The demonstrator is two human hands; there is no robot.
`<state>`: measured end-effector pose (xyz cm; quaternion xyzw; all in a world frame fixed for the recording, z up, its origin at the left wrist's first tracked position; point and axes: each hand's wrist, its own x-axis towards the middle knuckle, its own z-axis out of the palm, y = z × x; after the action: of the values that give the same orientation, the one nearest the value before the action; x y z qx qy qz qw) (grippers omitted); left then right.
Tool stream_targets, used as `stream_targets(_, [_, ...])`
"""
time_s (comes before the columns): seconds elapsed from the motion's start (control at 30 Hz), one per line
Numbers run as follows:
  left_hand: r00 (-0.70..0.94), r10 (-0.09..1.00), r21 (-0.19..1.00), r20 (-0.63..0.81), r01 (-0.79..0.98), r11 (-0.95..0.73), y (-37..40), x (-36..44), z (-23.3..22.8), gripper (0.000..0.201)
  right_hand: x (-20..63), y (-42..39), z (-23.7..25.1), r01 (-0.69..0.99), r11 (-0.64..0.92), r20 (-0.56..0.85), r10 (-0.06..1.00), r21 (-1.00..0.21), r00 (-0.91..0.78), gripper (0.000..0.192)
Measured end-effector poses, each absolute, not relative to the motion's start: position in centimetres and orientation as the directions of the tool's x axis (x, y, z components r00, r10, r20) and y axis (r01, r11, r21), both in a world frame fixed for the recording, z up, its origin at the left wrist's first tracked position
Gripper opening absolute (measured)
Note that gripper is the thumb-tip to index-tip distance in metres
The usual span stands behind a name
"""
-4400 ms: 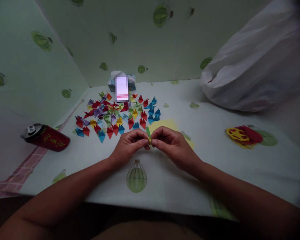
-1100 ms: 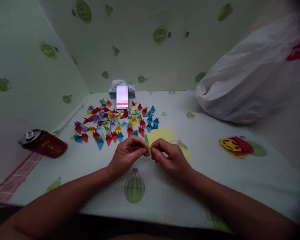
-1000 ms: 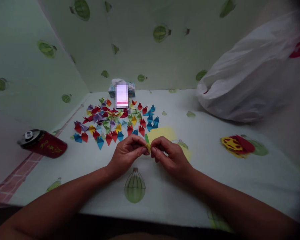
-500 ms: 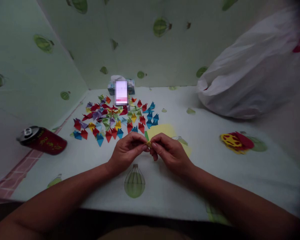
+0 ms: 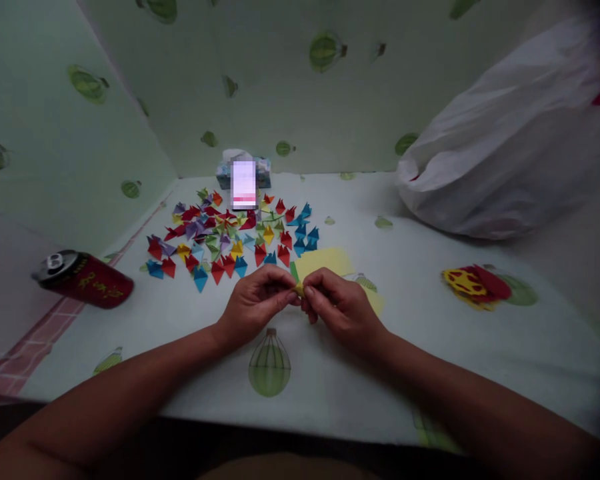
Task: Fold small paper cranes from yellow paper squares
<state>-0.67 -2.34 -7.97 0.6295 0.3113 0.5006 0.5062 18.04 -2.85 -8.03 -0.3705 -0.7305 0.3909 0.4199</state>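
Between my fingertips is a small folded piece of yellow paper, mostly hidden by the fingers. My left hand pinches it from the left, and my right hand pinches it from the right. Just behind the hands lie yellow paper sheets with a green strip of paper at their left edge. Beyond them spreads a group of folded paper cranes in red, blue, purple, green and yellow.
A red drink can lies tilted at the left. A lit phone leans on a tissue box at the back. On the right are a white plastic bag and red and yellow cutouts. A balloon-print cloth covers the table.
Both hands keep their pinch on the yellow paper, with only a slight shift of the fingers. The whole view has moved very slightly.
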Motion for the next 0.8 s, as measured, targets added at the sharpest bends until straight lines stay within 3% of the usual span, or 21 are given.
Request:
stream_targets(0.2, [0.309,0.901,0.951,0.306,-0.140,-0.275,-2.31,-0.71,-7.92,0.008,17.94,-3.07,-8.02,0.219,0.525,0.439,0.830,-0.822,-0.344,0.004])
stream_targets(0.4, [0.322,0.895,0.949,0.308,-0.172,-0.265,-2.16,-0.75,-8.08,0.010,17.98,-3.06,-8.17,0.241,0.647,0.565,0.755,-0.723,-0.332,0.012])
stream_targets(0.63, [0.347,0.875,0.937,0.338,-0.206,-0.281,-1.93,-0.65,-8.23,0.010,18.07,-3.01,-8.26,0.289,0.667,0.573,0.742,-0.687,-0.348,0.011])
stream_targets(0.8, [0.352,0.896,0.957,0.270,-0.202,-0.209,-1.91,-0.59,-8.24,0.008,17.91,-3.12,-8.33,0.279,0.648,0.571,0.759,-0.709,-0.311,0.010])
